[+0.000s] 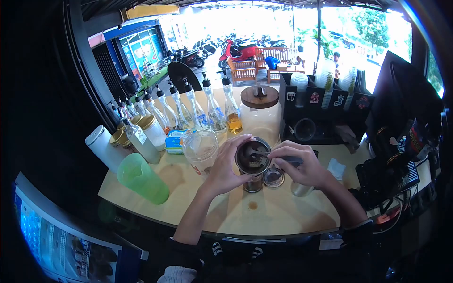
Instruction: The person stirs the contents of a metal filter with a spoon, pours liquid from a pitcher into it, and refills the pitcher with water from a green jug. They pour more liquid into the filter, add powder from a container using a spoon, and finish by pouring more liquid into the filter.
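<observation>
My left hand curls around the side of a round, dark-rimmed cup near the middle of the counter. Inside the cup is something dark with a pale, grainy patch. Below it, a clear glass base shows. My right hand grips the dark handle of a spoon, whose tip reaches into the cup. A round metal lid or small dish lies close by on the right. Partly under my right hand stands a pale, cylindrical container. Left of my left hand is a clear plastic jar.
A green pitcher stands at the left, before a row of pump bottles. Behind the cup is a large wooden-lidded jar. A black cup organizer and dark equipment occupy the right. A brown spot marks the counter.
</observation>
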The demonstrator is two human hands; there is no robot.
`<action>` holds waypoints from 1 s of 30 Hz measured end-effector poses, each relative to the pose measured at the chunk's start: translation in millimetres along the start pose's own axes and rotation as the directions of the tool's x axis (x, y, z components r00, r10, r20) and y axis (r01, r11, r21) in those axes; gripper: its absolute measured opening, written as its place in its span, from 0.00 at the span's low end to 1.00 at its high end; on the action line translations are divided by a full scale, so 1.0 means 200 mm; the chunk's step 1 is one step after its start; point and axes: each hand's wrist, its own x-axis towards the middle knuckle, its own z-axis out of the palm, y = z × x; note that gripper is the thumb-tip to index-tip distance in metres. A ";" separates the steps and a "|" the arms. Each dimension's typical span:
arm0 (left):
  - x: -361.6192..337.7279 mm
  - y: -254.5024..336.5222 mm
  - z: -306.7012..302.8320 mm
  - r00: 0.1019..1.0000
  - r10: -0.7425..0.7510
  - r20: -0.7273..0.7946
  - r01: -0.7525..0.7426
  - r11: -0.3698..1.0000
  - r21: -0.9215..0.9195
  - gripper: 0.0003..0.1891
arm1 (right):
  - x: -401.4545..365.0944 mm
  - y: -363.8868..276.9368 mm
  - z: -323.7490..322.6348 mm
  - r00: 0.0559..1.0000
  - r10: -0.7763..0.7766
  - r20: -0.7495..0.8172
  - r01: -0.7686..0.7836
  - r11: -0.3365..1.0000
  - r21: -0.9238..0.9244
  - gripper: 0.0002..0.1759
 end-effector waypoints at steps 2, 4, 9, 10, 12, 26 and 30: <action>0.00 0.01 -0.01 1.000 0.023 -0.001 -0.023 1.000 0.021 0.45 | 0.00 -0.01 -0.01 0.997 0.024 0.075 -0.031 0.995 0.096 0.09; 0.00 0.01 -0.02 0.999 0.042 0.003 -0.042 0.998 0.040 0.44 | 0.00 0.00 -0.01 0.998 0.031 0.059 -0.036 0.996 0.080 0.09; 0.00 -0.01 -0.01 0.994 0.108 0.004 -0.108 0.992 0.061 0.43 | 0.02 -0.04 -0.01 0.967 0.249 0.059 -0.256 0.941 0.222 0.10; 0.00 -0.01 -0.01 0.994 0.110 0.006 -0.111 0.992 0.062 0.43 | 0.02 -0.04 -0.01 0.967 0.248 0.056 -0.254 0.941 0.222 0.10; -0.01 -0.03 0.00 0.994 0.111 -0.011 -0.110 0.991 0.070 0.43 | 0.02 -0.02 0.00 0.960 0.276 0.039 -0.276 0.923 0.269 0.10; 0.01 0.02 -0.04 0.976 0.206 0.067 -0.216 0.945 0.246 0.41 | 0.11 0.06 -0.12 0.990 -0.020 0.138 0.017 1.000 0.024 0.11; 0.02 0.04 -0.04 0.972 0.215 0.091 -0.232 0.936 0.266 0.40 | 0.21 -0.02 -0.20 0.957 0.166 0.239 -0.177 0.984 0.023 0.10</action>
